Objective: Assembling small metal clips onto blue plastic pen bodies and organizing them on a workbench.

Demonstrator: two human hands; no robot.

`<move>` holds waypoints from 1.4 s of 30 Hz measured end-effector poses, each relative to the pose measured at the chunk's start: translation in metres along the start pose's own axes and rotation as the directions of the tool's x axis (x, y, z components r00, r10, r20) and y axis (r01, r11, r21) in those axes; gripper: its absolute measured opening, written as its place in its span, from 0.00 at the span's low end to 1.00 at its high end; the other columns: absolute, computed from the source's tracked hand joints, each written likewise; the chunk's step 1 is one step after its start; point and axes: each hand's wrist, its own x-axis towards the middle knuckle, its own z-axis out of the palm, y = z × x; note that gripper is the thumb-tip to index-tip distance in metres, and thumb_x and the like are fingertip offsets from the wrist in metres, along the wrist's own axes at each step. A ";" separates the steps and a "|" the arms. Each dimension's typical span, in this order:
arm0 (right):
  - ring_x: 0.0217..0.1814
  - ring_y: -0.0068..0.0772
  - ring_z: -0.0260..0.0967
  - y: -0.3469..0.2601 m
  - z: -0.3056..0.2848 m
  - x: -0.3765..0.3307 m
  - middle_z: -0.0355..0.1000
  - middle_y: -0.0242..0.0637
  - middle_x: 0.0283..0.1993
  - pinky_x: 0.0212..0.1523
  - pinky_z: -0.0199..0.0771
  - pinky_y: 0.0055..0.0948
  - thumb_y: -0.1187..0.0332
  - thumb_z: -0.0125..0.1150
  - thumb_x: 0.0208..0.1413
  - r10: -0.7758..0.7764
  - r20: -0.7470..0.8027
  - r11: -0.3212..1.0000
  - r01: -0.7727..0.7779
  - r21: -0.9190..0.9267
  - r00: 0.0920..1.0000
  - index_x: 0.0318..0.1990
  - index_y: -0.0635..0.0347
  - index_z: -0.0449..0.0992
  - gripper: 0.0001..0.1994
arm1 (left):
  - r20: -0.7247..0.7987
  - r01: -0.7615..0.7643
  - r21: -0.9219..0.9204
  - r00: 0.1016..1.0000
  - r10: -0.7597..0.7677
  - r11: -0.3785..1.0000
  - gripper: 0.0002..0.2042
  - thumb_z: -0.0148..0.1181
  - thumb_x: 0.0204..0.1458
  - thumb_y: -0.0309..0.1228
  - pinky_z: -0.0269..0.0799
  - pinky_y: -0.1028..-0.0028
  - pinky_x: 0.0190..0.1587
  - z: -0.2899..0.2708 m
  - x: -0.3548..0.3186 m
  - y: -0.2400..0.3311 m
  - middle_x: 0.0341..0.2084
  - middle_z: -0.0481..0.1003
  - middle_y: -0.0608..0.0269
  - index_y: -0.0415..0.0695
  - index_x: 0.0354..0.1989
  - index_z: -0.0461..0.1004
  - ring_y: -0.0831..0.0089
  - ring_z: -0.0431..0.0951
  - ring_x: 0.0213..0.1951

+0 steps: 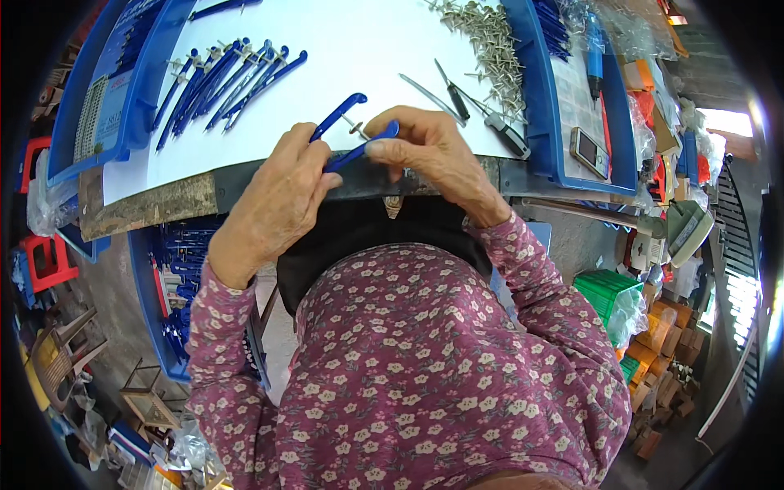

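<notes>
The white tabletop (351, 61) carries a row of blue pieces (214, 88) at left and a pile of metal parts (493, 47) at far right. Over its near edge, the left hand (278, 194), fingers curled closed, grips 1 blue strip (338, 115); the right hand (431, 153) pinches a 2nd strip (356, 153), a metal pin (355, 127) between them.

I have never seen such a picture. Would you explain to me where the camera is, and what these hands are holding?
There is no machine, only a person's bare hands. This single picture comes from a wide fisheye camera worn on the head, looking down, so straight edges look bent. The left hand and right hand hold blue pieces, with a small metal part between them. On the white table surface lie similar blue parts at left, and small metal bits and hand tools at right.
</notes>
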 end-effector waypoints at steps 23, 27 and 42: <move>0.48 0.40 0.62 0.025 0.020 0.005 0.60 0.42 0.50 0.44 0.69 0.33 0.65 0.65 0.41 -0.345 0.348 0.418 0.475 -0.774 0.872 0.54 0.60 0.62 0.29 | -0.172 0.017 0.409 0.983 0.059 0.912 0.07 0.58 0.40 0.22 0.69 0.69 0.39 0.003 -0.041 -0.030 0.36 0.68 0.56 0.38 0.28 0.68 0.61 0.71 0.39; 0.46 0.40 0.61 0.027 0.022 0.001 0.60 0.42 0.48 0.41 0.68 0.33 0.65 0.65 0.42 -0.344 0.313 0.416 0.443 -0.795 0.885 0.53 0.59 0.62 0.29 | -0.238 0.046 0.375 0.970 0.048 0.926 0.08 0.58 0.39 0.20 0.70 0.69 0.40 0.009 -0.046 -0.030 0.38 0.69 0.53 0.37 0.28 0.67 0.60 0.72 0.40; 0.46 0.42 0.60 0.024 0.011 -0.019 0.61 0.43 0.49 0.47 0.60 0.36 0.63 0.63 0.42 -0.355 0.288 0.273 0.393 -0.878 0.889 0.54 0.64 0.61 0.30 | -0.167 -0.015 0.351 0.983 0.078 0.936 0.06 0.54 0.40 0.18 0.69 0.68 0.43 0.012 -0.037 -0.027 0.41 0.68 0.53 0.34 0.29 0.67 0.60 0.71 0.43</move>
